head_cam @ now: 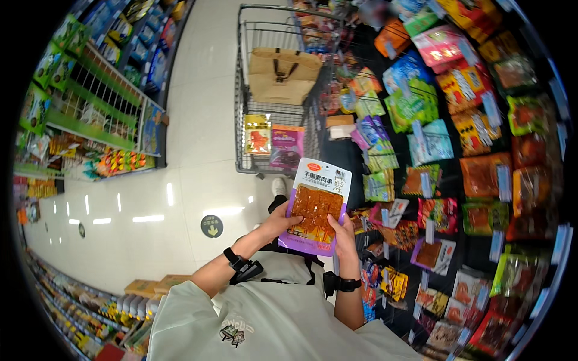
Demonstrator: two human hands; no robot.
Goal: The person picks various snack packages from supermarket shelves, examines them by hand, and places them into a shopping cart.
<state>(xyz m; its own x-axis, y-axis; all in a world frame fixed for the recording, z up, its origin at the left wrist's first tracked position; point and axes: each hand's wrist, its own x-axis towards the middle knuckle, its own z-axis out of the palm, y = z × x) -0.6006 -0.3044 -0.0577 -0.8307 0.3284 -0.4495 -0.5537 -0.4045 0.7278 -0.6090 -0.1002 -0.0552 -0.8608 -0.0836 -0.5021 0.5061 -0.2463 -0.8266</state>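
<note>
Both of my hands hold a purple and white snack packet (316,203) upright in front of my body. Its clear window shows brown skewered food, and its front bears writing. My left hand (279,221) grips the left edge, thumb on the front. On the opposite edge, my right hand (344,232) also has its thumb over the front; the fingers behind are hidden. Just beyond the packet stands a wire shopping cart (282,108). A yellow snack packet (258,134) and a purple-pink snack packet (287,146) lie in its near end, the latter close to the held packet.
A tan bag (284,74) sits in the cart's far part. Hanging snack packets (483,176) fill the rack along my right. At left are a green wire display bin (97,99) and shelving, across a pale tiled floor (180,198). Cardboard boxes (171,283) stand at lower left.
</note>
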